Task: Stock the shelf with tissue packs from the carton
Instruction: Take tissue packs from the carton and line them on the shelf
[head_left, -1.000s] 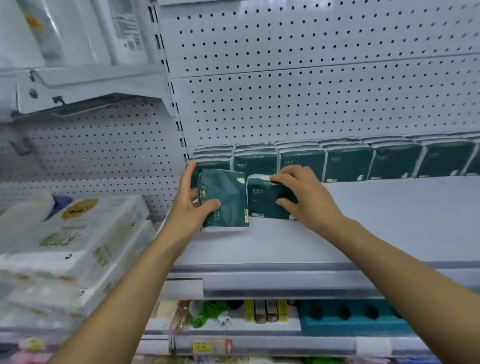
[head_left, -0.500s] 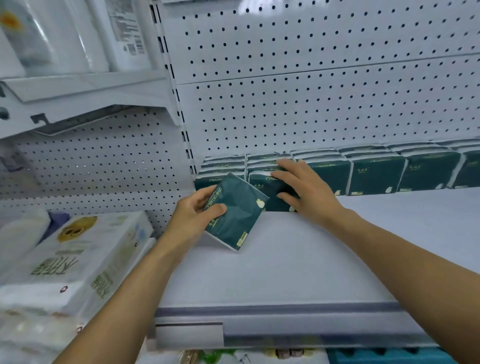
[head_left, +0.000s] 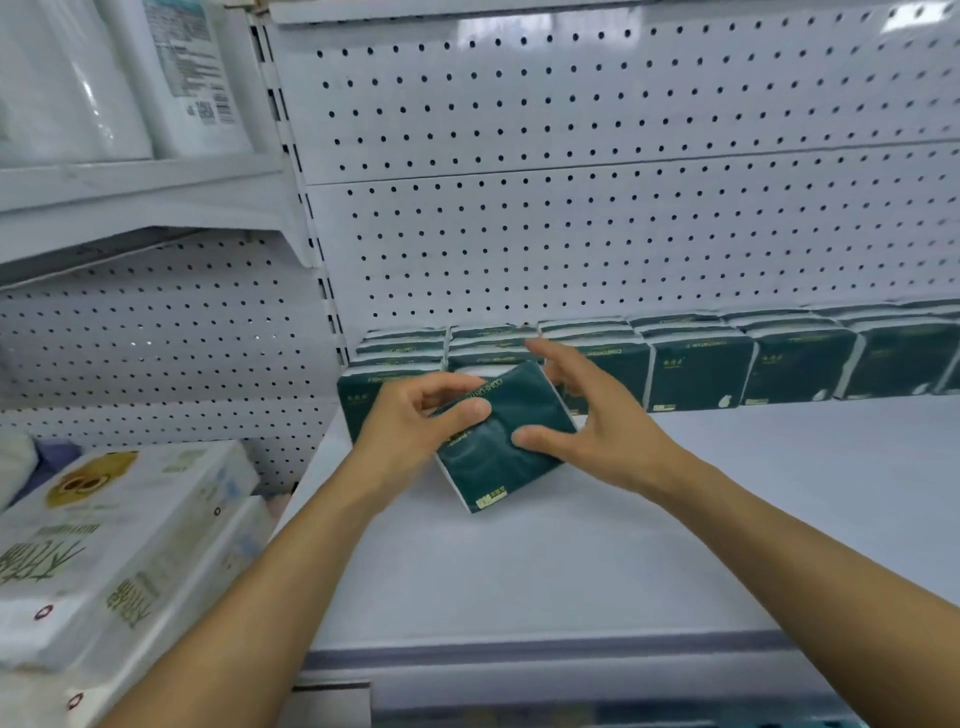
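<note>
Since half a second ago, right hand (head_left: 602, 415) has come off the standing row and moved onto the loose pack; left hand (head_left: 415, 431) has carried that pack a little right and toward the shelf front.

Head view (the only view):
- Dark green plastic-wrapped rectangular tissue pack (head_left: 501, 434) is between the two hands, low over the white metal shelf (head_left: 571, 561), just in front of the left end of the row of matching dark green packs (head_left: 696, 369) standing against the white pegboard back panel (head_left: 571, 234). Cannot tell whether its near corner touches the shelf.
- Pack is tilted; long axis runs diagonally, from near-left (white label corner) to far-right, skew to the row.
- Left hand grips the pack's left edge, thumb on the top face, fingers curled round the far edge.
- Right hand: fingers spread and mostly straight, thumb tip resting on the top face near the right edge, other fingers over the far right corner. No closed grip visible.
- Both hands equally near; left bears the pack.

Judgement: pack needs turning to square with the row before it is stood up in front. Carton not in view.
</note>
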